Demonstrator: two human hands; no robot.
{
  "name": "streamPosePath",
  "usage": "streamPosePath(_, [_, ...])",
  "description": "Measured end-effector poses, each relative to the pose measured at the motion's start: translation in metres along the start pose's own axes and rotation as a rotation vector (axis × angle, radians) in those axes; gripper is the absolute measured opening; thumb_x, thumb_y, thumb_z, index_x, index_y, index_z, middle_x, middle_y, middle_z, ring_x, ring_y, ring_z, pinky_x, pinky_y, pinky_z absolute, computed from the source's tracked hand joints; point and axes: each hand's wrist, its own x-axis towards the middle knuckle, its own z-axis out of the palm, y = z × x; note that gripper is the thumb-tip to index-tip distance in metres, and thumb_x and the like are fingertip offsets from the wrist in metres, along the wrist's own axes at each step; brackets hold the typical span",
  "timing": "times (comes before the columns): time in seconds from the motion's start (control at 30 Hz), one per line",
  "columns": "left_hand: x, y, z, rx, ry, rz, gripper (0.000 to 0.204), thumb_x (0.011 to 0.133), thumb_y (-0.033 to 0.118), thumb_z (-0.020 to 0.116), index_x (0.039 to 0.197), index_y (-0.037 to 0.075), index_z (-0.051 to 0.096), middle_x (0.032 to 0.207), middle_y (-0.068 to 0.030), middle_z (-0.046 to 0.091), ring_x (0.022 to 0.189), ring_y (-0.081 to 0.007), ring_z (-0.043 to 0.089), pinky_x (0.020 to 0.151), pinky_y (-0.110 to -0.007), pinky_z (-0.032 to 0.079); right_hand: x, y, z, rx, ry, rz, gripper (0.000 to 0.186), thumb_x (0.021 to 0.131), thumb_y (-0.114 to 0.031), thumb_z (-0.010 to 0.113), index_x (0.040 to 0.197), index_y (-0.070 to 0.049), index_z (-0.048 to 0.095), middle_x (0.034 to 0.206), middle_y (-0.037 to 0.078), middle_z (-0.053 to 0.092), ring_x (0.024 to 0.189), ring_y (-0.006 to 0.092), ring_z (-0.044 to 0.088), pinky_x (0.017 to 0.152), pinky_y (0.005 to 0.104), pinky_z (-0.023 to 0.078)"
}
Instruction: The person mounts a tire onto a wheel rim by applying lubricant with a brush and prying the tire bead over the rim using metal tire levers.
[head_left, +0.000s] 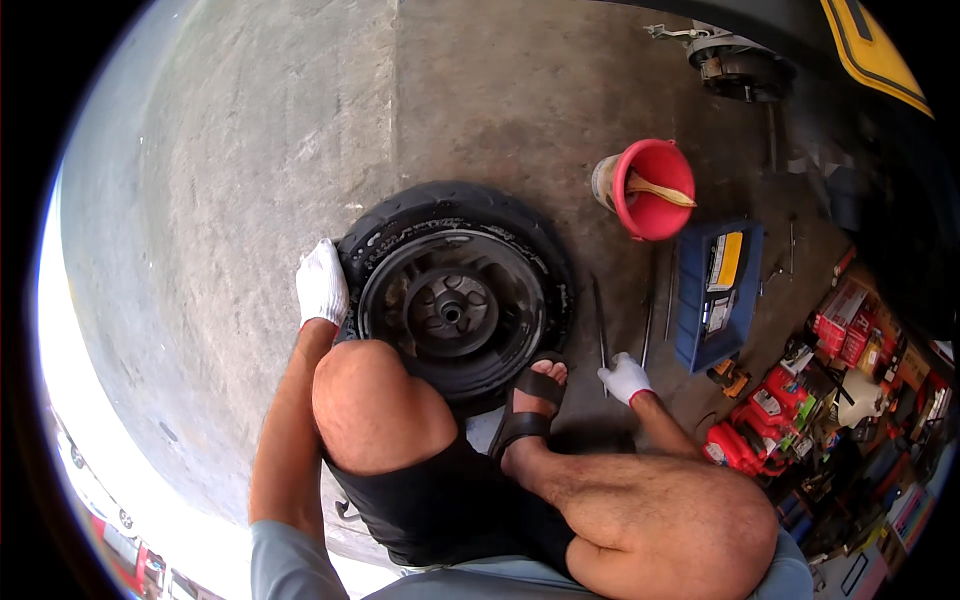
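- The tyre (450,203) lies flat on the floor in front of the person, around the wheel (452,290); no rod shows between them. Whether its edge is seated all round, I cannot tell.
- Pale, wet-looking smears mark its upper side, so wetting seems at least partly done.
- The red bucket (640,215) stands beyond, with the brush (665,190) set inside.
- The left hand (322,283), gloved, rests against the tyre, fingers partly hidden; grip unclear.
- The right hand (626,379), gloved, has bent fingers touching a metal rod (599,320); whether they close on it, I cannot tell.
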Motion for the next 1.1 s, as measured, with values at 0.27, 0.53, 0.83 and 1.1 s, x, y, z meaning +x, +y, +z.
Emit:
streamPosePath(0.27, [-0.002,-0.006,-0.005,0.099,-0.007,0.046,0.02,0.096,0.01,0.043,0.107,-0.002,0.057,0.102,-0.0281,0.064,0.097,-0.0462,0.06,0.089,-0.052,0.047,0.002,-0.034,0.024,-0.141,0.289,-0.138,0.031,0.087,-0.027,0.065,0.1,-0.002,0.055,0.102,0.024,0.064,0.089,0.0439,0.066,0.078,0.0532,0.053])
streamPosePath(0.53, [0.0,-0.009,0.004,0.144,-0.01,0.078,0.022,0.095,0.01,0.045,0.111,-0.002,0.055,0.105,-0.0274,0.063,0.098,-0.0446,0.06,0.088,-0.051,0.048,-0.016,0.002,0.026,0.586,0.158,-0.234,0.011,0.096,-0.012,0.052,0.099,-0.002,0.056,0.071,0.008,0.06,0.056,0.0177,0.059,0.05,0.0341,0.049])
streamPosePath(0.83, [-0.002,-0.009,-0.002,0.018,-0.011,0.035,0.019,0.095,0.007,0.044,0.107,-0.002,0.056,0.1,-0.0277,0.065,0.097,-0.0447,0.061,0.093,-0.051,0.048,-0.126,0.04,-0.048,0.432,0.111,-0.329,0.018,0.092,-0.008,0.055,0.106,-0.002,0.064,0.074,0.012,0.062,0.063,0.0206,0.061,0.059,0.0344,0.048])
streamPosePath(1.1, [-0.001,0.0,-0.007,-0.157,-0.05,-0.132,0.04,0.103,0.023,0.031,0.104,-0.003,0.061,0.108,-0.0306,0.063,0.105,-0.0479,0.057,0.1,-0.05,0.041,-0.088,-0.003,-0.091,0.143,0.126,-0.564,0.017,0.09,-0.016,0.062,0.103,-0.007,0.066,0.089,0.019,0.067,0.086,0.0412,0.064,0.071,0.0479,0.051])
